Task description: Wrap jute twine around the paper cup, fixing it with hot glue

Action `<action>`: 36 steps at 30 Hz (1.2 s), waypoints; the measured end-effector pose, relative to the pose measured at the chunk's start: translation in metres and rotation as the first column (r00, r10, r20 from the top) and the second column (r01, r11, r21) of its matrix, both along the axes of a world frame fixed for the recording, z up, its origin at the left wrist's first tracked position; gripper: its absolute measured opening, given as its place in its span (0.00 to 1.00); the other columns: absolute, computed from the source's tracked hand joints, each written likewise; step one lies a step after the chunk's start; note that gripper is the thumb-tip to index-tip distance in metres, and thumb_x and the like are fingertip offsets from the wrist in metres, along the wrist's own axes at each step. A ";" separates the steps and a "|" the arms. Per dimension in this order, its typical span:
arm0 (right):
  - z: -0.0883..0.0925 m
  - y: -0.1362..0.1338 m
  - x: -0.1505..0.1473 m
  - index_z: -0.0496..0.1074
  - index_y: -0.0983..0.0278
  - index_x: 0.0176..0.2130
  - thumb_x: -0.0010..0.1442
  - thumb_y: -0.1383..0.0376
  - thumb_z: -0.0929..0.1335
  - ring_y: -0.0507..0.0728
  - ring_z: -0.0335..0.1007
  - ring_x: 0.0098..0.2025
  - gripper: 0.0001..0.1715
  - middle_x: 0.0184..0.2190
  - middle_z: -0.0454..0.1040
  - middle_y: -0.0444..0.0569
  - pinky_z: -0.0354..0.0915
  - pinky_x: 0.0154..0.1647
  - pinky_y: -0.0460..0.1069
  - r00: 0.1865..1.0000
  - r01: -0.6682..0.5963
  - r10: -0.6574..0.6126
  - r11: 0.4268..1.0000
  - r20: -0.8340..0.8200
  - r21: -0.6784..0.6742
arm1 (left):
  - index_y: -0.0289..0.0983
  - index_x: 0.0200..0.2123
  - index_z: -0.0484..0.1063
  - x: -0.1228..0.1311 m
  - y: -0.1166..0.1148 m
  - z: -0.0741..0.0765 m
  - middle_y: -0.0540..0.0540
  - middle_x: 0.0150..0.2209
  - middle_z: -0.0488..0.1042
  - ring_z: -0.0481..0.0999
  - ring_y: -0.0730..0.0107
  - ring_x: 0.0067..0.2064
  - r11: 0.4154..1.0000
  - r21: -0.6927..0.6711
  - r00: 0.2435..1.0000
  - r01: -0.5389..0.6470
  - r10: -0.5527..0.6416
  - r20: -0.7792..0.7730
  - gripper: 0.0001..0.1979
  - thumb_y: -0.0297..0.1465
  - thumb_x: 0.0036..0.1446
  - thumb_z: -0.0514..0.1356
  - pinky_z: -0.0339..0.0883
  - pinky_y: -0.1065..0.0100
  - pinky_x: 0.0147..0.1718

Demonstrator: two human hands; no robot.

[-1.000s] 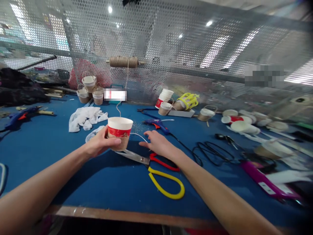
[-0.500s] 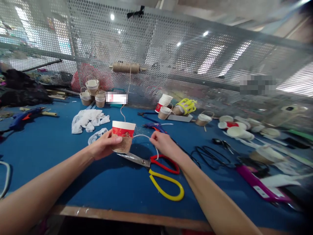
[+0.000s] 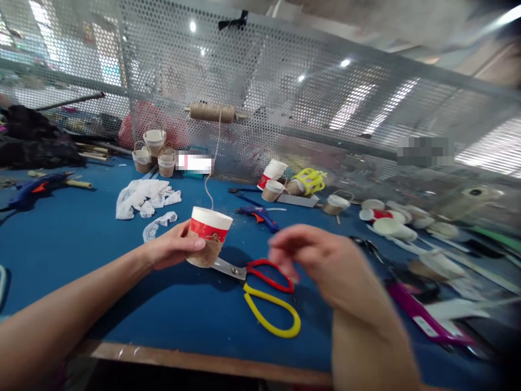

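A red and white paper cup (image 3: 209,231), its lower part wound with brown twine, is in my left hand (image 3: 175,247). My left thumb presses on the front of the wrapping, and the cup tilts slightly. From a twine spool (image 3: 212,112), a strand runs down behind the cup. My right hand (image 3: 311,258) is blurred by motion beside the scissors (image 3: 271,315), which lie on the table with one red and one yellow handle. Its thumb and fingers look apart, with nothing visible between them. Part of the scissor blades is hidden behind the cup.
A blue glue gun (image 3: 260,216) lies beyond the scissors, another glue gun (image 3: 40,187) at left. White lace (image 3: 142,196) is behind my left hand. Small twine-wrapped buckets (image 3: 154,142) stand at the back. A purple power strip (image 3: 427,317) and loose cups (image 3: 393,228) are at right.
My right hand has let go of the thin white strand it pinched near the cup and moved right and toward me. The cup has shifted slightly right and down in my left hand.
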State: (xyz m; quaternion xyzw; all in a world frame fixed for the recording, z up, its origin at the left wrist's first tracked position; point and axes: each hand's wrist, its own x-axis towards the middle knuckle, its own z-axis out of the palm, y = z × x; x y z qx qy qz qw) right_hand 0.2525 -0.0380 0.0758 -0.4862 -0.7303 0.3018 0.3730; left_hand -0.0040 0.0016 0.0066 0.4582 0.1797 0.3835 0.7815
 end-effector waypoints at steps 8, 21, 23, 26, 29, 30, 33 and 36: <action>-0.012 -0.006 -0.063 0.66 0.64 0.23 0.59 0.60 0.63 0.47 0.58 0.19 0.15 0.18 0.65 0.42 0.57 0.19 0.44 0.995 -0.098 0.100 0.993 -0.020 0.072 | 0.34 0.44 0.62 0.002 -0.007 0.008 0.46 0.35 0.71 0.69 0.69 0.34 0.960 0.273 0.948 -0.059 0.140 -0.287 0.28 0.32 0.39 0.68 0.63 0.69 0.34; -0.024 0.006 -0.064 0.68 0.63 0.34 0.51 0.57 0.69 0.54 0.66 0.35 0.13 0.33 0.71 0.48 0.62 0.37 0.50 0.981 -0.044 0.002 0.977 0.195 0.210 | 0.35 0.47 0.57 0.010 -0.010 -0.002 0.40 0.42 0.69 0.70 0.57 0.42 0.442 0.895 0.564 0.051 0.727 -0.391 0.29 0.36 0.43 0.64 0.65 0.58 0.39; -0.029 0.004 -0.071 0.66 0.63 0.30 0.50 0.58 0.69 0.53 0.64 0.32 0.12 0.29 0.69 0.46 0.61 0.33 0.49 0.979 -0.015 -0.027 0.979 0.203 0.203 | 0.34 0.48 0.57 0.010 -0.011 -0.004 0.39 0.42 0.69 0.69 0.57 0.42 0.362 0.926 0.532 0.104 0.766 -0.359 0.29 0.36 0.44 0.63 0.65 0.57 0.39; -0.034 0.002 -0.073 0.63 0.63 0.25 0.56 0.62 0.65 0.51 0.62 0.28 0.10 0.25 0.67 0.44 0.59 0.31 0.47 0.982 0.001 -0.043 0.974 0.182 0.226 | 0.34 0.48 0.56 0.011 -0.012 -0.004 0.39 0.41 0.68 0.68 0.57 0.41 0.305 0.938 0.499 0.163 0.795 -0.345 0.28 0.37 0.46 0.62 0.65 0.57 0.38; -0.037 0.001 -0.071 0.62 0.63 0.25 0.60 0.63 0.60 0.51 0.61 0.28 0.13 0.24 0.65 0.44 0.58 0.31 0.47 0.988 0.008 -0.044 0.972 0.149 0.235 | 0.34 0.47 0.56 0.011 -0.013 -0.004 0.40 0.40 0.68 0.68 0.57 0.41 0.288 0.940 0.465 0.183 0.817 -0.341 0.26 0.37 0.47 0.62 0.66 0.57 0.38; -0.038 0.002 -0.070 0.63 0.63 0.26 0.61 0.62 0.59 0.51 0.61 0.28 0.14 0.24 0.66 0.45 0.58 0.31 0.47 0.990 0.016 -0.047 0.975 0.134 0.222 | 0.34 0.47 0.56 0.011 -0.013 -0.005 0.40 0.40 0.68 0.68 0.57 0.41 0.284 0.940 0.454 0.187 0.824 -0.340 0.26 0.36 0.47 0.62 0.66 0.57 0.38; -0.039 0.002 -0.069 0.64 0.63 0.27 0.61 0.60 0.59 0.51 0.61 0.28 0.15 0.25 0.67 0.45 0.58 0.31 0.46 0.994 0.027 -0.046 0.983 0.103 0.180 | 0.33 0.47 0.57 0.012 -0.014 -0.005 0.39 0.40 0.68 0.68 0.56 0.41 0.255 0.944 0.427 0.212 0.844 -0.324 0.26 0.36 0.47 0.62 0.66 0.57 0.38; -0.040 0.002 -0.071 0.63 0.63 0.26 0.59 0.60 0.62 0.51 0.61 0.28 0.13 0.25 0.66 0.44 0.58 0.31 0.46 0.991 0.033 -0.056 0.983 0.118 0.183 | 0.32 0.47 0.57 0.013 -0.016 -0.005 0.38 0.40 0.68 0.68 0.56 0.40 0.182 0.953 0.424 0.244 0.863 -0.273 0.25 0.36 0.48 0.61 0.66 0.56 0.38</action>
